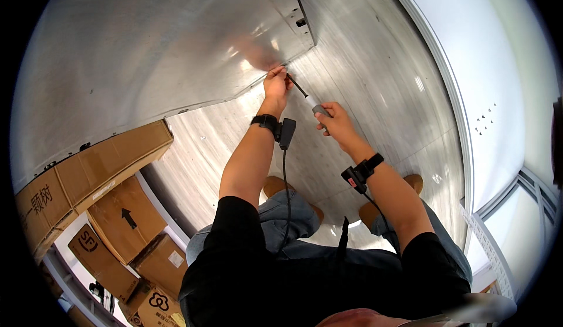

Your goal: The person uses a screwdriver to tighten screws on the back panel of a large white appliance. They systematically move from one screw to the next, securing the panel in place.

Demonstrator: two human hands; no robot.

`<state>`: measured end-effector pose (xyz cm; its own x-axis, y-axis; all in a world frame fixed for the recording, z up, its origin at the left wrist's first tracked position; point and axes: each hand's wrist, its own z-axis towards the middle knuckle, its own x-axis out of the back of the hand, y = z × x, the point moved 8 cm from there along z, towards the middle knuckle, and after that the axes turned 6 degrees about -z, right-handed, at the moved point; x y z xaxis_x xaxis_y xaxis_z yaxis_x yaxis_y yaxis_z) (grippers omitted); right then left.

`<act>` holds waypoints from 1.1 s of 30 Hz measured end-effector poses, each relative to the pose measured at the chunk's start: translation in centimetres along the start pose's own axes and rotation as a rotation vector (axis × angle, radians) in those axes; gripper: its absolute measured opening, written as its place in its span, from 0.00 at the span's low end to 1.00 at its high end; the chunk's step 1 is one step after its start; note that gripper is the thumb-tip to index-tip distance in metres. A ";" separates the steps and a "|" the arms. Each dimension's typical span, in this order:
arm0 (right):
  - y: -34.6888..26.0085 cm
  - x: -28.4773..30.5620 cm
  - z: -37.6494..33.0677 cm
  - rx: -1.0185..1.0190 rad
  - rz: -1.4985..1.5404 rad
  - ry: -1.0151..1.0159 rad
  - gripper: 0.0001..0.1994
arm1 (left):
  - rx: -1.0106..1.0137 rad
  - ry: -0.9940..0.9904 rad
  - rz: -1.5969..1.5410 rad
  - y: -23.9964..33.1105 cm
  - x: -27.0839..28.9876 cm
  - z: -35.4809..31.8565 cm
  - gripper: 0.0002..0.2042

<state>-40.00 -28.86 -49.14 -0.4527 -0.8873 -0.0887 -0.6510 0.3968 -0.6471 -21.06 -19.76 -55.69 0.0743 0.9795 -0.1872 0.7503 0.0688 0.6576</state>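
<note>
A screwdriver (299,87) with a dark shaft and a grey handle is gripped in my right hand (333,122). It slants up and left toward the lower edge of a large shiny metal panel (176,51). My left hand (277,84) is closed at that edge, fingers bunched around the tip end of the shaft. Whatever is pinched there is hidden by the fingers. My left hand's blurred reflection shows in the panel just above it.
Cardboard boxes (126,215) are stacked at the left, one long box (111,163) lying against the panel. Pale wood-look floor (375,63) runs beneath me. A white wall panel (487,63) curves along the right. A cable (285,186) hangs from my left wrist device.
</note>
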 end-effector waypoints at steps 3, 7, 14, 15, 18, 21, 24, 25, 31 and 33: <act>1.0 -0.6 0.4 -0.005 0.025 -0.047 0.18 | -0.041 -0.003 -0.036 -0.2 0.2 0.5 0.05; 1.3 -0.5 0.2 -0.025 0.025 -0.005 0.17 | -0.121 0.021 -0.040 -0.3 0.1 0.1 0.05; 3.1 -0.8 0.2 -0.105 0.039 0.024 0.20 | -0.191 0.085 -0.008 -0.1 -0.2 -0.1 0.08; 3.1 -0.9 0.2 -0.108 0.053 0.022 0.20 | -0.206 0.100 -0.005 -0.1 -0.3 -0.1 0.08; 3.0 -0.8 0.4 -0.102 0.068 0.027 0.20 | -0.218 0.135 0.007 -0.1 -0.9 -0.6 0.10; 3.0 -1.0 0.5 -0.104 0.087 0.041 0.20 | -0.244 0.184 -0.033 -0.3 -1.0 -0.2 0.11; 3.0 -1.0 0.9 -0.120 0.111 0.047 0.19 | -0.265 0.243 -0.068 -0.8 -1.5 0.1 0.13; 2.8 -1.1 0.9 -0.109 0.116 0.046 0.19 | -0.277 0.273 -0.045 -0.9 -1.2 0.5 0.14; 2.4 -1.3 1.5 -0.116 0.116 0.057 0.18 | -0.281 0.366 -0.038 -1.4 -0.7 1.7 0.16; 2.5 -1.2 1.7 -0.125 0.120 0.062 0.17 | -0.262 0.390 -0.065 -1.3 -0.9 1.4 0.15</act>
<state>-40.03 -27.18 -51.89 -0.5663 -0.8168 -0.1103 -0.6590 0.5290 -0.5347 -21.19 -21.03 -57.36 -0.2577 0.9660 0.0211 0.5504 0.1288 0.8249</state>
